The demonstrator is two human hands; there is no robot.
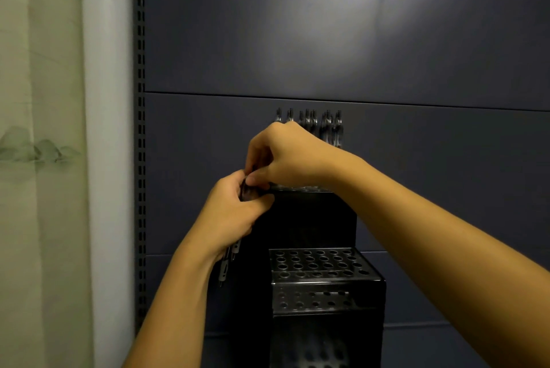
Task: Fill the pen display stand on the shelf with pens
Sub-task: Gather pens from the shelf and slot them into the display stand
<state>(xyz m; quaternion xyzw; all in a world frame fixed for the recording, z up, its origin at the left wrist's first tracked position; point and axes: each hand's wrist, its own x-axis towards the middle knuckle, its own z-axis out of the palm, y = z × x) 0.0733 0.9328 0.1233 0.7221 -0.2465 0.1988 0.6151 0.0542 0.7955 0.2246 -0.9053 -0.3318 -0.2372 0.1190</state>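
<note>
Dark shelf panel (327, 40); left hand (229, 212) grips pen bundle (227, 263), right hand (285, 153) pinches one.

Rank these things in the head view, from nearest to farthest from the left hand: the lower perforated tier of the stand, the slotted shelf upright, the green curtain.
From the left hand:
1. Lower perforated tier, below and to the right.
2. Slotted shelf upright, to the left.
3. Green curtain, far left.
</note>
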